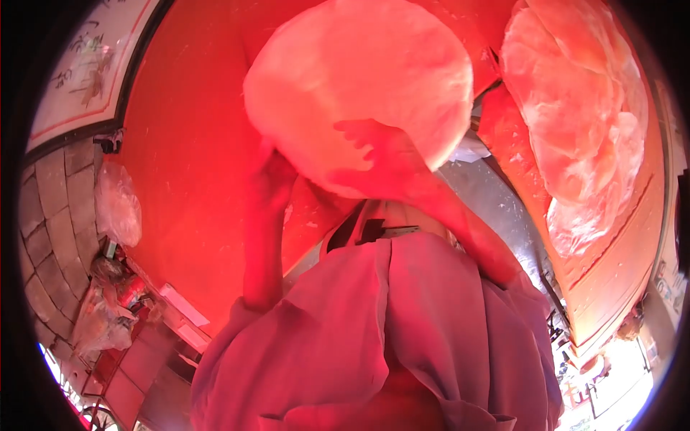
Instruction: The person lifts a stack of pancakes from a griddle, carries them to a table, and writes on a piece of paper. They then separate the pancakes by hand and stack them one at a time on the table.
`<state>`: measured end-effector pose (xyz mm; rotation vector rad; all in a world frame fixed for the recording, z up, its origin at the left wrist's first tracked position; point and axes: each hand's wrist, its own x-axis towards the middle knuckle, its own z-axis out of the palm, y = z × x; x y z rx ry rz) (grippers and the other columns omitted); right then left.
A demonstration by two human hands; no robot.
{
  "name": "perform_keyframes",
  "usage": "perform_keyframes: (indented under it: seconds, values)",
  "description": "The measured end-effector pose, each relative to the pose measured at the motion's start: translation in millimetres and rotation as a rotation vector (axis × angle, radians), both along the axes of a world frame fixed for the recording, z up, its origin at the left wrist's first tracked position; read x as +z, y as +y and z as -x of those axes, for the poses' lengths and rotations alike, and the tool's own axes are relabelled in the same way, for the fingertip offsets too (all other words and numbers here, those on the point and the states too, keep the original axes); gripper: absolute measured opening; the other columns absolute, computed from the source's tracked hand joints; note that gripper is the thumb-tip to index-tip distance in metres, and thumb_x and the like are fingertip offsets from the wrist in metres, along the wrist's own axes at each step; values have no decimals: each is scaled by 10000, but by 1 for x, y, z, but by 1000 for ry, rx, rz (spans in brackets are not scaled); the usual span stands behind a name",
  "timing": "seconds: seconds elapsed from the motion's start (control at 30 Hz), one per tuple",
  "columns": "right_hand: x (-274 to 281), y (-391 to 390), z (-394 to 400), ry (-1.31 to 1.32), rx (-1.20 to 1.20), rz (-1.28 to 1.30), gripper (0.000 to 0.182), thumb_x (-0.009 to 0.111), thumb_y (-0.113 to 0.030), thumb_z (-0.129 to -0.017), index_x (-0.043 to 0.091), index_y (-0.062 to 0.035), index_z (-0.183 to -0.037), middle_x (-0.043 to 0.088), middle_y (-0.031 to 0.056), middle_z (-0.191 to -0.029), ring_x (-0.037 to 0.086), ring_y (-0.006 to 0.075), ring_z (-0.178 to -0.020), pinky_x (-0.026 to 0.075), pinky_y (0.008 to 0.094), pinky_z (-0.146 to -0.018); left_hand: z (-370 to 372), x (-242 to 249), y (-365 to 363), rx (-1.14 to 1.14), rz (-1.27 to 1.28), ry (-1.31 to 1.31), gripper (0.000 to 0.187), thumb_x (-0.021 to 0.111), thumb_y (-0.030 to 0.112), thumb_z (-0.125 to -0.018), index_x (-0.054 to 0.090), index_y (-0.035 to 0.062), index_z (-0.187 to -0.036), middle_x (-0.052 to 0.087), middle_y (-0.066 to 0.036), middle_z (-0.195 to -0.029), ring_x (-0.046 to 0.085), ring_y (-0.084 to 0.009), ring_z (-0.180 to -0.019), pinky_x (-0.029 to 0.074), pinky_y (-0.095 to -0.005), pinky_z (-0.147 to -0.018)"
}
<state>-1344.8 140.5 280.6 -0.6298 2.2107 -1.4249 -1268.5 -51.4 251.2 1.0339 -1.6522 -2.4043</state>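
Note:
A large, round, pale sheet [359,72] that looks like thin flat dough fills the top middle of the head view, tinted red by the light. At its lower left edge is my left hand [272,176], fingers closed on the rim, though partly lost in shadow. My right hand [377,161] lies across the sheet's lower part with its fingers spread and curved to the left. Whether anything supports the sheet from behind is hidden. On the right, a heap of thin, crumpled, pale round sheets [582,108] lies on a wooden board [611,266].
A wide red-lit tabletop [187,144] spreads on the left. Beyond it are a framed panel with writing [90,65], a clear plastic bag [118,205] and a brick-patterned surface [57,223]. Lower left holds more bags and clutter [108,309]. Grey metal [496,201] shows between table and board.

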Motion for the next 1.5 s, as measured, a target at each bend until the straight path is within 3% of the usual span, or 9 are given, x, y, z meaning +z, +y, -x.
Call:
perform_keyframes:
  seconds: [0.13, 0.23, 0.53, 0.73, 0.9, 1.13, 1.27, 1.37, 1.5]
  values:
    - [-1, -26, -8, 116, -66, 15, 453, 754, -221, -719, 625, -33, -1111, 669, 80, -931, 635, 166, -813, 512, 289, -740, 1, 3, -2, -1, -62, 26, 407, 595, 186, -880, 500, 2, -1230, 609, -67, -1123, 579, -191, -1040, 474, -344, -882]
    - [-5, -7, 15, -405, 103, 131, 445, 741, -243, -734, 643, -32, -1113, 675, 79, -959, 633, 162, -838, 505, 289, -763, 0, 2, -6, 5, -105, 32, 414, 596, 191, -879, 497, 5, -1235, 608, -68, -1127, 575, -191, -1050, 468, -346, -887]
    - [-35, -15, 24, -646, -13, 106, 296, 671, -117, -783, 662, -24, -1064, 676, 76, -910, 621, 144, -856, 493, 276, -761, 6, 10, 2, 34, -192, 39, 437, 598, 205, -876, 486, 12, -1252, 604, -71, -1139, 563, -192, -1080, 451, -354, -901]
    - [-12, -47, 14, -176, 169, -273, 248, 622, -209, -834, 648, 9, -949, 649, 139, -826, 642, 217, -874, 483, 318, -769, 3, -5, -8, 211, -360, -99, 420, 585, 178, -871, 487, 8, -1242, 604, -72, -1125, 581, -197, -1038, 465, -350, -877]
    - [-5, -6, 63, -217, -102, 98, 208, 584, -218, -830, 648, -30, -767, 621, 35, -610, 590, 198, -561, 477, 341, -553, 6, -15, -8, 140, -310, -86, 427, 574, 184, -877, 477, 7, -1253, 599, -77, -1141, 582, -203, -1038, 472, -349, -869]
    - [62, 74, 160, -205, -409, 583, 191, 590, -210, -850, 639, -27, -879, 616, 34, -736, 573, 153, -656, 479, 307, -603, -5, -23, -13, 112, -312, -71, 437, 559, 192, -887, 462, 4, -1269, 591, -84, -1163, 584, -211, -1037, 481, -348, -859]
    - [91, 168, 190, 41, -572, 533, 209, 609, -188, -840, 633, -14, -953, 627, 60, -833, 594, 160, -754, 490, 298, -670, -21, -29, -34, 128, -310, -56, 442, 551, 197, -892, 454, 3, -1278, 587, -87, -1175, 584, -216, -1037, 487, -347, -852]
    - [45, 269, 191, 422, -843, 83, 177, 644, -207, -840, 668, -49, -917, 640, 12, -760, 597, 103, -691, 484, 228, -626, -38, -34, -63, 145, -320, -19, 447, 544, 201, -896, 448, 2, -1284, 584, -90, -1185, 585, -219, -1036, 491, -346, -848]
    - [-20, 360, 148, -277, -1176, 39, 186, 674, -208, -818, 654, -70, -942, 620, 6, -727, 572, 105, -598, 477, 235, -544, -71, -41, -87, 120, -434, 74, 452, 536, 205, -901, 440, 1, -1293, 580, -94, -1197, 586, -224, -1036, 496, -345, -842]
